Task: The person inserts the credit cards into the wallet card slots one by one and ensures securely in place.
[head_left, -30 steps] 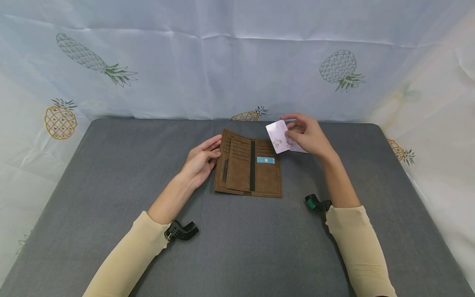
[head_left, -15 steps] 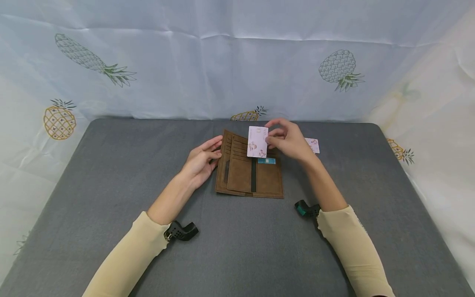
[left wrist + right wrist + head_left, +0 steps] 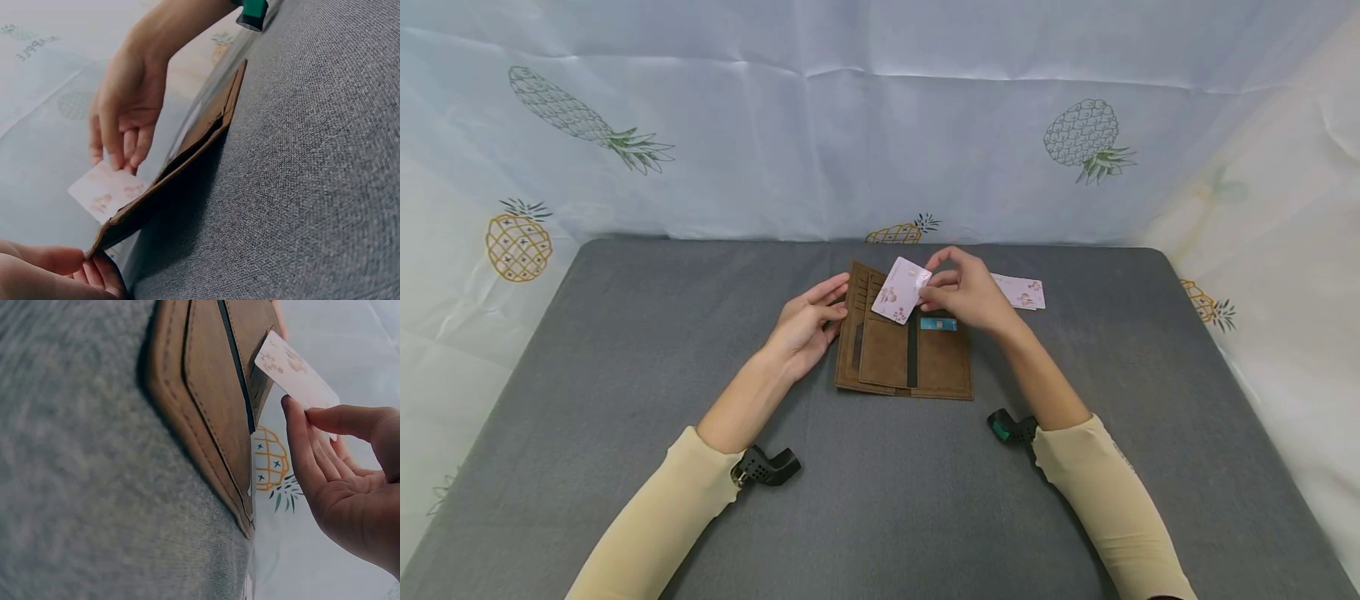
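A brown bifold wallet (image 3: 883,358) lies spread on the table, its left flap raised. My left hand (image 3: 802,332) pinches that flap's outer edge between thumb and fingers, as the left wrist view shows. Between thumb and fingertips, my right hand (image 3: 973,292) holds a pale pink card (image 3: 898,289) with a floral print. The card is tilted and overlaps the upper card slots of the left flap; the right wrist view shows the card (image 3: 297,372) close to the wallet (image 3: 215,394). A blue card (image 3: 938,323) sits in a slot on the wallet's right side.
More pink cards (image 3: 1022,292) lie overlapping on the grey table (image 3: 880,500), right of the wallet and partly behind my right hand. A pineapple-print curtain (image 3: 820,158) hangs along the table's far edge. Black wrist cameras (image 3: 767,467) are worn on both wrists.
My right hand has carried the pink card leftward from beside the wallet to over its left flap, then tilted it. The cards on the table are now more exposed. My left hand stays put.
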The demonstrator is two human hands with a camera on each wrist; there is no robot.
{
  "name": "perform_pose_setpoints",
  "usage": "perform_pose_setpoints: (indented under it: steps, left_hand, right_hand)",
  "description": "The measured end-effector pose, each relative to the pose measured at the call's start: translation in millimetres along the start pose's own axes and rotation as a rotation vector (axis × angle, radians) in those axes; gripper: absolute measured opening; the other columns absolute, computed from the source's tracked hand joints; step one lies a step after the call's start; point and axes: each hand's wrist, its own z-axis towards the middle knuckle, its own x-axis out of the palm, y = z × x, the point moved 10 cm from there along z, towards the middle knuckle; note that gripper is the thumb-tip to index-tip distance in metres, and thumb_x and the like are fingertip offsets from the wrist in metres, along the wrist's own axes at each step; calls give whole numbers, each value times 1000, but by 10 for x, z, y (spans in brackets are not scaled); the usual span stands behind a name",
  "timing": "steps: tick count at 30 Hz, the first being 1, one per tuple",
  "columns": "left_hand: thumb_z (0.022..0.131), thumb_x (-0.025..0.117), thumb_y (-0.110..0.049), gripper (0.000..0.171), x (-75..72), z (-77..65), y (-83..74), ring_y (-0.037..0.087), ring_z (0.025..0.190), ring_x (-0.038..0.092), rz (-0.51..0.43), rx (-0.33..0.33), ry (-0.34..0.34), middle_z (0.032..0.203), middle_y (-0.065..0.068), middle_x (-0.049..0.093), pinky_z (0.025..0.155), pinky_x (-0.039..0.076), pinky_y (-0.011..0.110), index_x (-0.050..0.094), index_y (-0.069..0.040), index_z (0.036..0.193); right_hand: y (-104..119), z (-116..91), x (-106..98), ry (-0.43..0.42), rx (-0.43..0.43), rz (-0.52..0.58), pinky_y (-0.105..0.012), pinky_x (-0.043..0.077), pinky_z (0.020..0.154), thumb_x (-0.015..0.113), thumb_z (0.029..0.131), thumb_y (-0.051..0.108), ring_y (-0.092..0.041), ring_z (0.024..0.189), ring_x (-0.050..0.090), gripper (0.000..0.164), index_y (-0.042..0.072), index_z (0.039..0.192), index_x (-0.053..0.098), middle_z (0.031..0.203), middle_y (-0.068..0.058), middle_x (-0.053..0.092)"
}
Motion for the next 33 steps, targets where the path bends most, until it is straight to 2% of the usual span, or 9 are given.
perform_pose_setpoints:
  steps: [4,15,33]
  left_hand:
    - [105,49,12,66,3,5,3,12,110,52,-4,-2,-1,139,-9,53,102,41,29,47,-15,166]
    - [105,50,12,65,-7,20,8,12,108,52,-1,1,-14,137,-9,55,99,42,28,49,-14,164]
    - [104,48,15,66,2,7,19,10,106,53,15,4,-17,135,-8,55,95,43,24,48,-11,165]
  right_hand:
    - [-47,13,16,14,15,22,-37,68,80,65,103,-5,-22,80,81,29,0,127,51,96,-18,77]
    - [-92,16,77,57,30,20,-36,68,81,64,104,-6,-20,82,81,30,-2,130,50,95,-16,75]
    - [-78,-9,209,153,13,-87,-33,67,80,63,106,-2,-17,83,79,34,-3,137,48,102,-26,75]
